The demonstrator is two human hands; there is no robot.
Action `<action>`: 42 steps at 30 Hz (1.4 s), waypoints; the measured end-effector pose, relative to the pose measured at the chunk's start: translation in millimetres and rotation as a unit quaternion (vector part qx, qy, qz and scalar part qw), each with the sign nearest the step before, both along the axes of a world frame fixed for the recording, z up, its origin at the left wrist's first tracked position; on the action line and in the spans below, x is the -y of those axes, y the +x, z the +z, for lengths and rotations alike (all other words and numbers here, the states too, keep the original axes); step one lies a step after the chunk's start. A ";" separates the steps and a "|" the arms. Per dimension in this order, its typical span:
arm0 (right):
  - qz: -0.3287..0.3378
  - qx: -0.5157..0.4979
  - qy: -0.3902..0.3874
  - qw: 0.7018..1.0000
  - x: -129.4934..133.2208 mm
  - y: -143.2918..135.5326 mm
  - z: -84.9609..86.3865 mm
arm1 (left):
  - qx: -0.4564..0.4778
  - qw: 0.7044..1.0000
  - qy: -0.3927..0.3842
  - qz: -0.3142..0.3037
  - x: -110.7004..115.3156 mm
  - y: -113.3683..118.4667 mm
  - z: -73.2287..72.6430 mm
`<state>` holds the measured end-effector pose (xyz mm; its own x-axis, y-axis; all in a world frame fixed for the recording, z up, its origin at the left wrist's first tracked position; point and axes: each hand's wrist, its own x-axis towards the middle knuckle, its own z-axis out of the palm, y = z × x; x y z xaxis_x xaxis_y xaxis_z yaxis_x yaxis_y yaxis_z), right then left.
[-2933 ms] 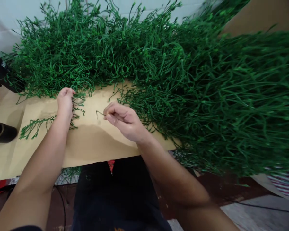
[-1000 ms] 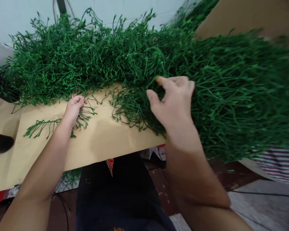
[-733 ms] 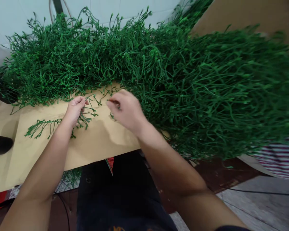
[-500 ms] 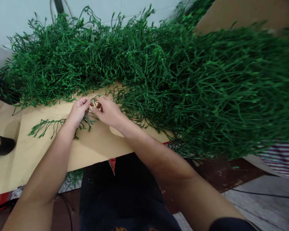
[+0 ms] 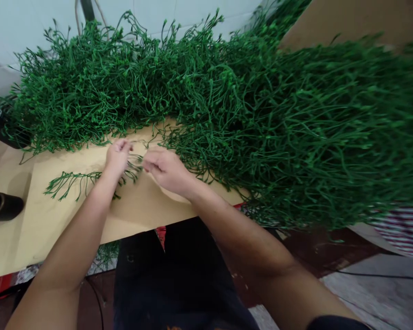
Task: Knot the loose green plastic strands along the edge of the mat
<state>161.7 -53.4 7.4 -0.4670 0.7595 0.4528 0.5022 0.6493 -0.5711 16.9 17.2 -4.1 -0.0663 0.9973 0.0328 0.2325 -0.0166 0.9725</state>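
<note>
- Left grip [image 5: 118, 156]: thumb and fingers pinched together, it seems on a stem of the green sprig [image 5: 67, 177]; blur hides the exact point of contact
- Right grip [image 5: 167, 169]: fingers curled inward, just to the right of the left grip, apart from it and slightly nearer the body; too blurred to tell whether a strand is clamped there or the fingers are merely folded
- The green sprig lies low on the brown-covered table [image 5: 141, 213]: its feathery tips are left of the left grip, its middle is hidden beneath the left forearm [image 5: 89, 211], and more strands show again in the gap between the grips; I judge this to be one long piece
- Just changed: half a second ago the fingertips of both hands met over the strands; now the right grip has drawn back rightward, a gap has opened, and a thin strand end reaches from the left pinch into it
- For the work in hand, my reading is that one touch at the sprig has ended and the left grip steadies it alone; whether a strand was added or taken off cannot be made out
- Beyond both grips and well round to the right spreads a big tangled green heap [image 5: 206, 87]
- Far to the left of the left grip stands a black mug [image 5: 8, 208]
</note>
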 end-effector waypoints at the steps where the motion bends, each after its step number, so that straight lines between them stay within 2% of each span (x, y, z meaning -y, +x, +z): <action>1: 0.045 0.018 0.022 0.999 9.0 0.8 5.2 | 0.012 0.999 -0.011 0.040 -2.1 -3.0 -0.1; 3: 0.096 0.065 0.064 0.991 24.2 4.8 15.8 | 0.040 0.994 -0.025 0.096 -4.9 -8.6 0.3; 4: 0.080 0.089 0.078 0.990 28.7 9.0 20.0 | 0.045 0.994 -0.025 0.096 -5.1 -10.5 0.8; 5: 0.040 0.110 0.085 0.989 30.3 15.2 22.8 | 0.045 0.995 -0.020 0.085 -4.3 -11.5 1.5; 7: -0.082 0.140 0.078 0.984 25.9 35.0 23.9 | 0.041 0.998 -0.017 0.042 -0.2 -11.3 3.4; 9: -0.222 0.153 0.060 0.961 16.1 62.6 20.5 | 0.046 0.998 -0.032 -0.001 5.3 -9.4 5.5; 11: -0.330 0.150 0.056 0.930 7.5 90.9 16.5 | 0.055 0.997 -0.047 -0.038 10.2 -7.4 7.2; 13: -0.396 0.129 0.073 0.906 2.8 110.7 14.8 | 0.058 0.994 -0.053 -0.071 13.1 -6.0 8.0; 14: -0.410 0.115 0.086 0.901 1.6 115.1 15.0 | 0.060 0.993 -0.056 -0.084 13.9 -5.4 8.0; 16: -0.394 0.089 0.103 0.909 -0.9 110.6 15.8 | 0.067 0.990 -0.059 -0.105 14.9 -4.7 7.7; 19: -0.299 0.073 0.088 0.948 -9.5 77.8 13.5 | 0.081 0.986 -0.057 -0.137 16.1 -4.7 7.1; 23: -0.191 0.075 0.007 0.979 -24.3 25.4 2.5 | 0.102 0.979 -0.060 -0.165 17.0 -6.2 6.9; 26: -0.156 0.066 -0.044 0.985 -29.5 6.5 -4.5 | 0.116 0.978 -0.064 -0.162 16.5 -6.9 6.2; 31: -0.132 0.014 -0.048 0.990 -31.0 11.1 -7.6 | 0.117 0.978 -0.061 -0.164 14.7 -6.4 4.8; 37: -0.097 -0.091 -0.125 0.983 -28.6 14.1 -11.5 | 0.092 0.981 -0.052 -0.165 13.8 -6.4 5.8; 42: -0.122 -0.078 -0.123 0.982 -15.0 13.6 -5.4 | 0.046 0.991 -0.042 -0.121 11.2 -0.4 3.2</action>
<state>175.3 -38.4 2.0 -0.1964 0.9356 0.2933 0.5193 0.3530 -0.7782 16.5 6.0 -0.9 0.1762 0.9833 -0.0458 0.1424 0.0206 0.9896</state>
